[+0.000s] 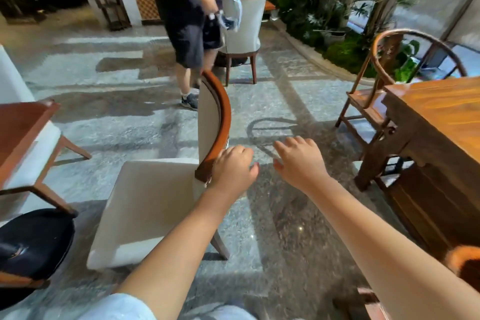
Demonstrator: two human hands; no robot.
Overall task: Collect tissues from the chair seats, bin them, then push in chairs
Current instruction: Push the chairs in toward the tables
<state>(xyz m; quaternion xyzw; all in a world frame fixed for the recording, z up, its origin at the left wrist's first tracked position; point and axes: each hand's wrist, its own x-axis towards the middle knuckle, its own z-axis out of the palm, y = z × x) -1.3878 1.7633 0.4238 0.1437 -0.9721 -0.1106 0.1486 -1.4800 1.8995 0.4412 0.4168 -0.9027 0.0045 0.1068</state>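
A chair with a white seat [145,205] and a curved wooden back rim [220,117] stands in front of me, its back toward my hands. My left hand [233,167] lies against the near end of that rim, fingers curled onto it. To the right of the chair, my right hand [298,161] hovers over the floor with its fingers spread, holding nothing. I see no tissue on the white seat. A black round object [33,241], perhaps a bin, sits at the lower left.
A wooden table [441,122] stands at the right with a round-backed wooden chair [368,101] beside it. Another table corner [20,127] and white chair are at the left. A person [187,21] holding cloth stands ahead near a white chair [244,26]. Plants line the back right.
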